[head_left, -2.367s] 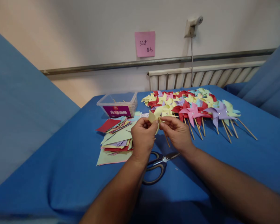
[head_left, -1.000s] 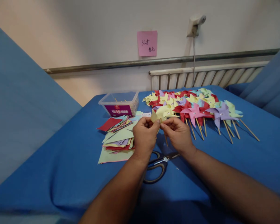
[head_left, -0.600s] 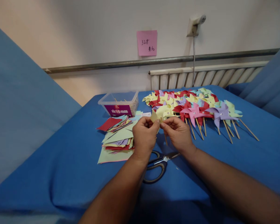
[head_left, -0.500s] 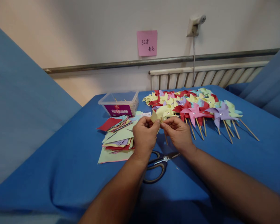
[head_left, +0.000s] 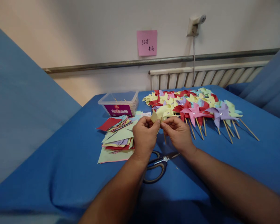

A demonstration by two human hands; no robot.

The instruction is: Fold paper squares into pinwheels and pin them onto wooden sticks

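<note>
Both my hands meet in the middle above the table, fingertips pinched close together. My left hand (head_left: 146, 133) is closed on a pale yellow paper pinwheel (head_left: 154, 117), one folded blade of which stands up past the fingers. My right hand (head_left: 179, 133) pinches a thin wooden stick (head_left: 165, 139), whose lower part shows under the fingers. The exact join between stick and paper is hidden by my fingertips. Below my hands lie open scissors (head_left: 162, 161) with dark handles, partly covered by my left wrist.
Many finished-looking pinwheels (head_left: 194, 112) lie in rows at the back right. Stacked coloured paper (head_left: 118, 133) sits left of my hands, with a clear plastic box (head_left: 128, 99) of sticks behind it. A blue cloth (head_left: 67, 161) covers the table; a radiator (head_left: 200, 76) lines the wall.
The stick's lower end has shifted slightly to the left under my fingers. My hands otherwise keep the same place and pinch.
</note>
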